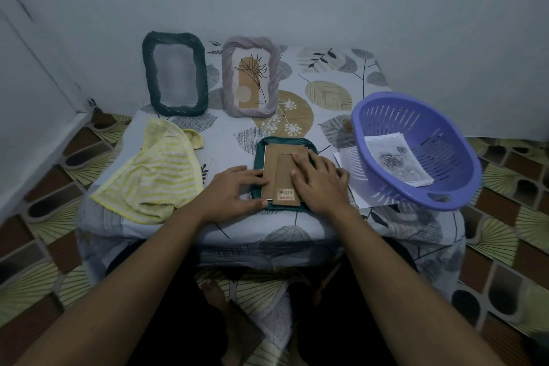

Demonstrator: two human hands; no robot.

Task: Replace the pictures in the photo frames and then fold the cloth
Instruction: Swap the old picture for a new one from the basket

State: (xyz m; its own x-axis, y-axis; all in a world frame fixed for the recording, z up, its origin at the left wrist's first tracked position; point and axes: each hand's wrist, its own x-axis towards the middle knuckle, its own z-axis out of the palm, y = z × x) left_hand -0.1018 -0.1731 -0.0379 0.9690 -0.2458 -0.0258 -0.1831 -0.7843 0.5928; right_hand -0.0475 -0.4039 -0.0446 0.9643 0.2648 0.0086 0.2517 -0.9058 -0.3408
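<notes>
Fingers [301, 159] of the right hand [320, 184] lie flat and straight on the cardboard back [273, 166] of the green frame [260, 154]. The frame lies face down at the near middle of the table [231, 140]. The left hand [233, 187] rests against the frame's left edge, its fingers loosely spread and gripping nothing. Lopsided pressing could likely bend the cardboard or crack any glass beneath, and a shove might slide the frame toward the near edge. The yellow cloth [154, 175] lies crumpled to the left, not yet folded.
</notes>
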